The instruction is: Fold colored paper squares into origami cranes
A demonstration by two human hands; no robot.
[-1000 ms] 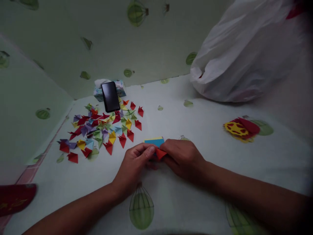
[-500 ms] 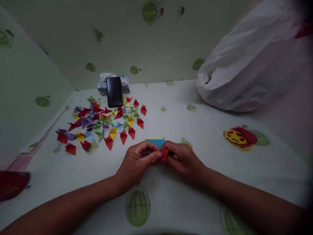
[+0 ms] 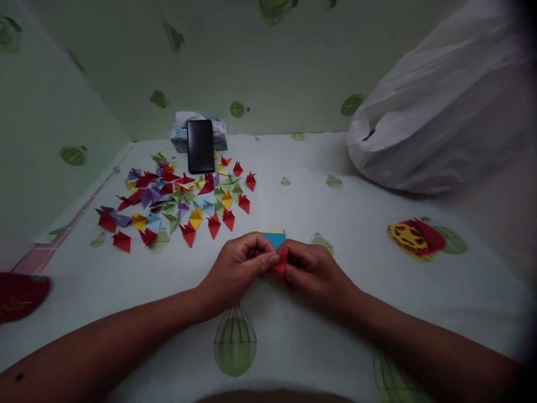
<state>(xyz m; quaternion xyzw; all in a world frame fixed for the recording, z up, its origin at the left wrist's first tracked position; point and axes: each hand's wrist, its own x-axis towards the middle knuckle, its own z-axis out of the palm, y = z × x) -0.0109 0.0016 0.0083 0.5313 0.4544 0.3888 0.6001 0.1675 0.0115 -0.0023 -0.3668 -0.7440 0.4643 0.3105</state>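
1. While both forearms reach in from the near side, the left hand (image 3: 241, 266) and the right hand (image 3: 316, 271) meet low in the middle, fingers curled and nearly touching.
2. Between them is a small piece of red paper (image 3: 280, 267), folded, with a pointed part toward the near side. The left hand pinches its left side between thumb and fingers; the right hand grips its right side, fingers bent in. The finer folds are hidden by the fingers.
3. Just beyond the fingers lies blue paper (image 3: 273, 240), partly covered by the hands, with a strip of yellow paper (image 3: 272, 231) along its far edge. Whether the hands touch it cannot be told.
4. To the left and farther off, many folded paper pieces (image 3: 213, 226) lie in a loose cluster: red, purple, yellow, green, light blue and orange.
5. At the back of that cluster a dark phone (image 3: 200, 146) stands tilted in front of a patterned tissue box (image 3: 179, 140).
6. Well to the right lie yellow cut-outs (image 3: 409, 235) beside a red rounded piece (image 3: 432, 234).
7. Behind these sits a large white plastic bag (image 3: 403, 140); at the left edge, a dark red object (image 3: 23, 296) is cut off by the view.
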